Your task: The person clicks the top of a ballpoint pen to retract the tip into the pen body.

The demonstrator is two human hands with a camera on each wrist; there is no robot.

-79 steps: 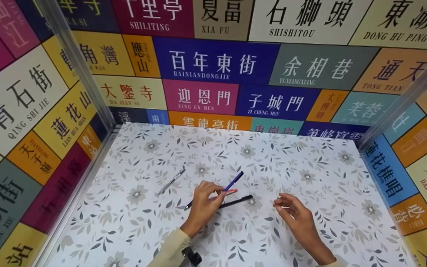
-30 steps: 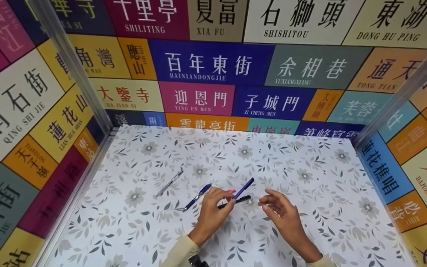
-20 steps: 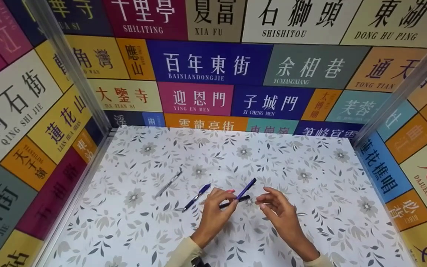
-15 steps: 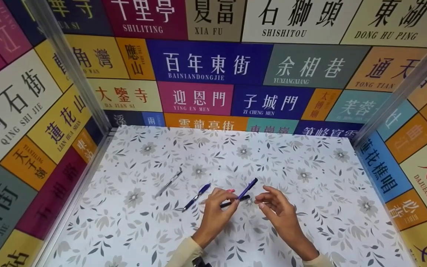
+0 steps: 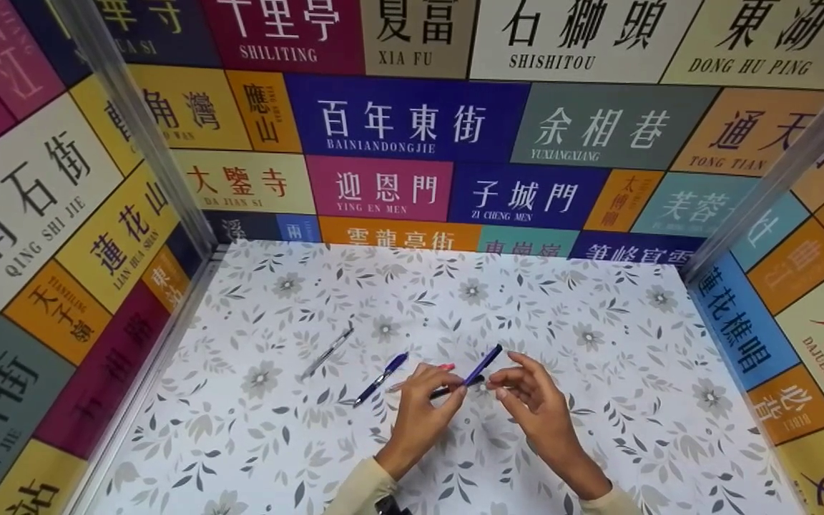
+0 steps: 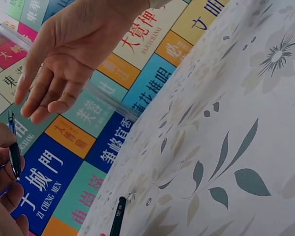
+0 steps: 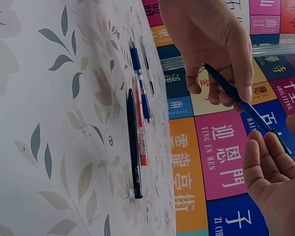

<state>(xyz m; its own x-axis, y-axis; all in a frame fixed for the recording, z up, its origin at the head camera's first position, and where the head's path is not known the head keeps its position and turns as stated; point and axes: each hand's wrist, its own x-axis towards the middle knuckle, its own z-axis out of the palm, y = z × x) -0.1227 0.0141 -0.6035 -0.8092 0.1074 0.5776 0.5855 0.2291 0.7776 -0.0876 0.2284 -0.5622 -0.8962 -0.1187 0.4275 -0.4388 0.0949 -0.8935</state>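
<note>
My left hand (image 5: 423, 408) pinches a blue pen (image 5: 485, 363) between thumb and fingers, and the pen slants up to the right above the table. In the right wrist view this pen (image 7: 236, 96) crosses in front of the fingers, its far end close by the right hand's fingertips. My right hand (image 5: 537, 408) is just to the right, palm turned inward, fingers loosely bent and holding nothing. Under the left hand lie a black pen (image 7: 133, 142) and a red pen (image 7: 141, 123), both partly hidden in the head view.
Left of the hands, a second blue pen (image 5: 382, 379) lies on the floral tabletop (image 5: 297, 443). Farther left is a clear pen (image 5: 327, 354). Panels with printed place names (image 5: 412, 118) wall in the table at the back and both sides.
Over these frames my left hand has shifted right with the blue pen, uncovering the second blue pen on the table. My right hand has come left, narrowing the gap between them.
</note>
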